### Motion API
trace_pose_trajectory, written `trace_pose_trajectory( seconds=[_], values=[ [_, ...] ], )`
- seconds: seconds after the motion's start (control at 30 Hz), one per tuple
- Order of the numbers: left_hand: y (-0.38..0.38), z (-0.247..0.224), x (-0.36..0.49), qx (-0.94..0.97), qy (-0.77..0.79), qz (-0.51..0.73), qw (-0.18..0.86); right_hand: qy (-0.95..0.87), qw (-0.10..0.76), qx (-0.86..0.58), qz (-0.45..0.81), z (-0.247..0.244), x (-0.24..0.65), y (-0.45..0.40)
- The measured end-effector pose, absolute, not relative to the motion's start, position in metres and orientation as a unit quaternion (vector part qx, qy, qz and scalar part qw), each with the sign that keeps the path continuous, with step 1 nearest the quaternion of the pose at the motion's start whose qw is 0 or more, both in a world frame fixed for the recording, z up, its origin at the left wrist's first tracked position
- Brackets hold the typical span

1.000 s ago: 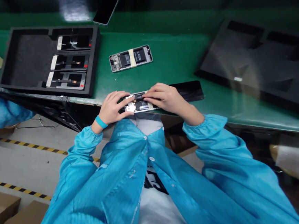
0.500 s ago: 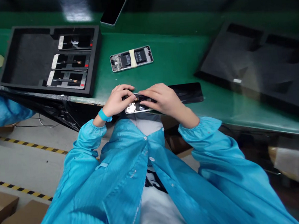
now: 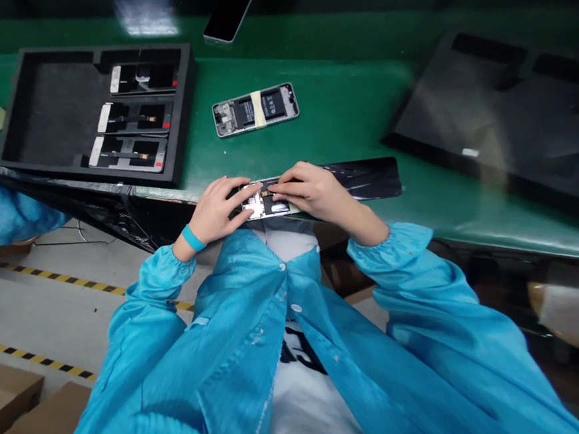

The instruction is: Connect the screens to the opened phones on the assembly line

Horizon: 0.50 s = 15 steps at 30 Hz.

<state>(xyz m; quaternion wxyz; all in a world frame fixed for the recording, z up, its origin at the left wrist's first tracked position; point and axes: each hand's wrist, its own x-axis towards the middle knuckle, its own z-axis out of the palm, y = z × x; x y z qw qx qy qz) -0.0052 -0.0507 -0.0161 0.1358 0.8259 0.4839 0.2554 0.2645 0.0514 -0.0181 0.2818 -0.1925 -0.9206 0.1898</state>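
Head view: hands at green table (image 3: 331,107) edge
Left hand (image 3: 214,213): fingers on opened phone (image 3: 257,205)
Right hand (image 3: 315,191): fingers on same phone
Grip: hands together; clamping unclear
Position: phone flat at edge, beside black screen (image 3: 367,179)

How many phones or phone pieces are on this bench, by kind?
Opened phones in the foam tray: 3
Opened phone lying on the green mat: 1
Opened phone under the left hand and right hand: 1
Black slab by the right hand: 1
Black slab at the far edge: 1
Total: 5 opened, 2 black, 7 in all
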Motion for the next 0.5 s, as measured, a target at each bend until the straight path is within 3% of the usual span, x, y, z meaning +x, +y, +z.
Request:
trace_pose_trajectory(
  seconds=[0.5],
  values=[
    [-0.0513, -0.0178, -0.0038, 0.833, 0.487, 0.245, 0.096, -0.931, 0.286, -0.171, 0.151, -0.0152, 0.2627, 0.049]
  ],
)
